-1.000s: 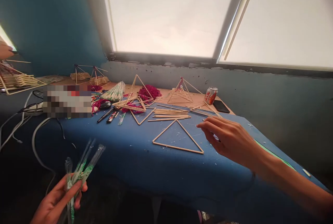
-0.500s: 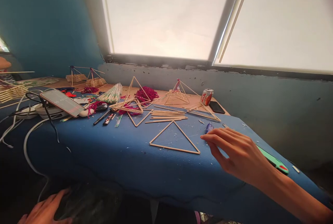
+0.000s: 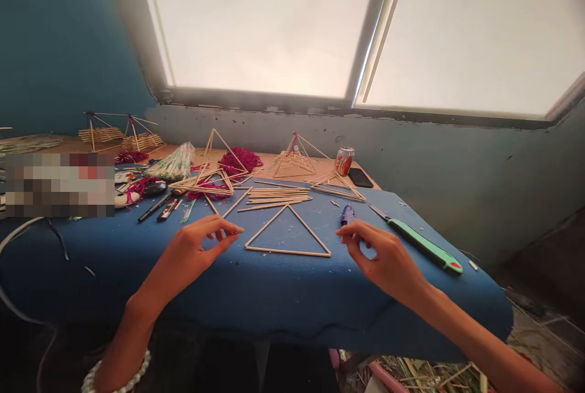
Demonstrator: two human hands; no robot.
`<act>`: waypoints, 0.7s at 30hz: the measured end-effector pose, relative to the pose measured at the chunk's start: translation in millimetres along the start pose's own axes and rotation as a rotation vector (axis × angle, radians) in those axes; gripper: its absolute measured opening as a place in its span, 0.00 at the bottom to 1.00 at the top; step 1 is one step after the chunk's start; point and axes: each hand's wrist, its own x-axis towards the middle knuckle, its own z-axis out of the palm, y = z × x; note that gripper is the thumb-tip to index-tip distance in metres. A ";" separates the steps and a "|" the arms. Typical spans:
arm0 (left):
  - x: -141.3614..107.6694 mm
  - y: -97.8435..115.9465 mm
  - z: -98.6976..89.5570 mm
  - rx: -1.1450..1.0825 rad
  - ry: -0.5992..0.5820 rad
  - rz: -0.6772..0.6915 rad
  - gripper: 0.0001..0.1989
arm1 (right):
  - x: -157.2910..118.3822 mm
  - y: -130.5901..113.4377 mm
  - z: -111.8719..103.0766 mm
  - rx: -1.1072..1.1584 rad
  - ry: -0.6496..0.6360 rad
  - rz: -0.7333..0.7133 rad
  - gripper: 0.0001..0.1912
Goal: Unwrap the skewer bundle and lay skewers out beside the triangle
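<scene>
Currently, in the head view, the stick triangle (image 3: 287,251) lies flat, three sides laid out, with loose sticks (image 3: 280,195) at its twelve o'clock. Left hand (image 3: 194,244) at nine and right hand (image 3: 386,259) at three have curled fingers; grip indeterminable.

1. View, one: head-worn camera, set at the person's head, above and behind the left hand (image 3: 196,244) and right hand (image 3: 384,256).
2. Facing: forward and down, across the blue surface (image 3: 192,283) to the wall (image 3: 429,152) and bright window panels (image 3: 265,21).
3. Range: hands close, stick triangle (image 3: 287,252) just ahead, can (image 3: 344,161) farther off.
4. Coverage: wide; forearms enter from the lower corners, floor (image 3: 543,344) at lower right.
</scene>
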 end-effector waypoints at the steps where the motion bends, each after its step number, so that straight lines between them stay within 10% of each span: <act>1: 7.3 0.5 6.0 0.001 -0.017 0.020 0.15 | -4.6 -2.0 6.8 0.011 -0.023 -0.005 0.08; 21: -2.6 -20.9 51.0 0.027 0.056 0.134 0.09 | -20.7 -3.7 44.2 -0.091 -0.019 0.135 0.08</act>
